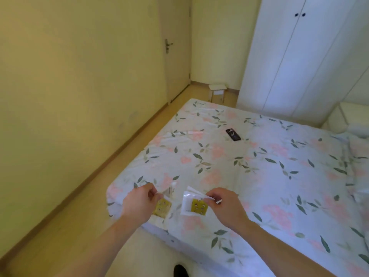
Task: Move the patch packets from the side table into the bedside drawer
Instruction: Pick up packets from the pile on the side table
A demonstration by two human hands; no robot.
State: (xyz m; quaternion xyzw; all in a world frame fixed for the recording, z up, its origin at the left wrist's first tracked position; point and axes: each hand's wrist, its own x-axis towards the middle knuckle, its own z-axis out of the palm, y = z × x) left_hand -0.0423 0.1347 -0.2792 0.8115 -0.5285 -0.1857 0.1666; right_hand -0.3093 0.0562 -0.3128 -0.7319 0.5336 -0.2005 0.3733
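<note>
Hidden, cropped and unreadable parts

The left hand point(139, 200) covers part of the left patch packet point(162, 206); the right hand point(225, 204) covers one edge of the right patch packet point(194, 205). Packet print is too small to read. The bed point(259, 176) runs off the right and bottom edges; the dark shape point(180, 270) at the bottom edge is cut off.

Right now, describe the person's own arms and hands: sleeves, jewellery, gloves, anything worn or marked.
Both forearms are bare right to the bottom edge of the picture, with no sleeve or cuff in view. The left hand and the right hand wear no gloves. No watch, bracelet or wristband shows on either wrist, and no ring can be made out on the fingers. No tattoos, bandages or other markings are visible.
</note>
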